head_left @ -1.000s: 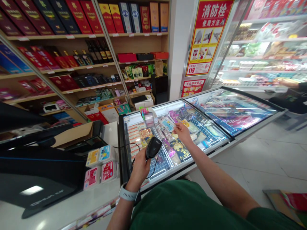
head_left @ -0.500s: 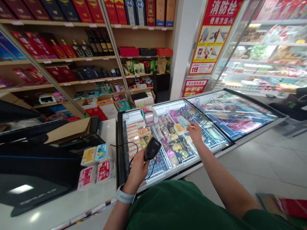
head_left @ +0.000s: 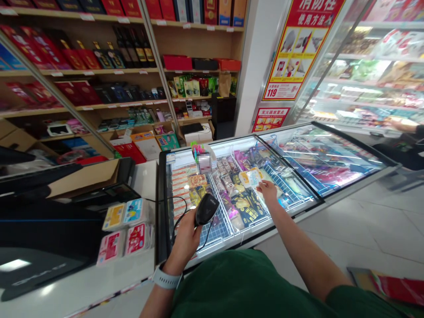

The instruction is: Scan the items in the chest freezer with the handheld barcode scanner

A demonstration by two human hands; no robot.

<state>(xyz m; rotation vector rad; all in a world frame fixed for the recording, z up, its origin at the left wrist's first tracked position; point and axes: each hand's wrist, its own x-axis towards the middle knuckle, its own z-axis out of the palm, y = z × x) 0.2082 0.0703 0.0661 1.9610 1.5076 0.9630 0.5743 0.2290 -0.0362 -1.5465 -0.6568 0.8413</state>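
Observation:
My left hand (head_left: pixel 187 232) is wrapped round a black handheld scanner (head_left: pixel 207 209), whose cable trails over the glass-topped freezer (head_left: pixel 215 240). Over the freezer's middle, my right hand (head_left: pixel 266 191) pinches the edge of a flat pack with a light blue and white label (head_left: pixel 254 176). A yellow-labelled pack (head_left: pixel 244 178) lies directly left of it. On the white counter at the left stand stacked plastic boxes with yellow (head_left: pixel 114 216), blue and red lids (head_left: pixel 135 237).
A dark monitor (head_left: pixel 49 251) and an open cardboard box (head_left: pixel 86 179) are on the counter at the left. Shelves (head_left: pixel 109 106) of bottles and boxes stand behind. Another person's hand (head_left: pixel 399 125) is at the far right.
The blue-and-white pack in my right hand has turned flatter and its label now faces up. The view has shifted slightly. My left hand still holds the scanner.

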